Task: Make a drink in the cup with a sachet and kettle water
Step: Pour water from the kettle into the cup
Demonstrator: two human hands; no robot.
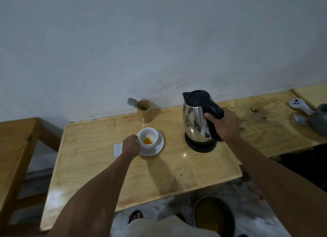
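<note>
Wooden table [141, 174], right grip [223, 123] closed on kettle [196, 123], left grip [131, 145] seemingly pinching cup [148, 139]

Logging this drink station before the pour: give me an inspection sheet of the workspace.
Surface: wooden table, glossy, bare in front.
Job's things: cup on saucer, orange powder inside; kettle on base; white sachet lying flat.
Clutter: wooden holder with spoons; grey objects at far right.
Grippers: left hand at cup handle; right hand gripping kettle handle.
Cables: nothing seen.
Surroundings: white wall, wooden frame left, bin on floor.
</note>
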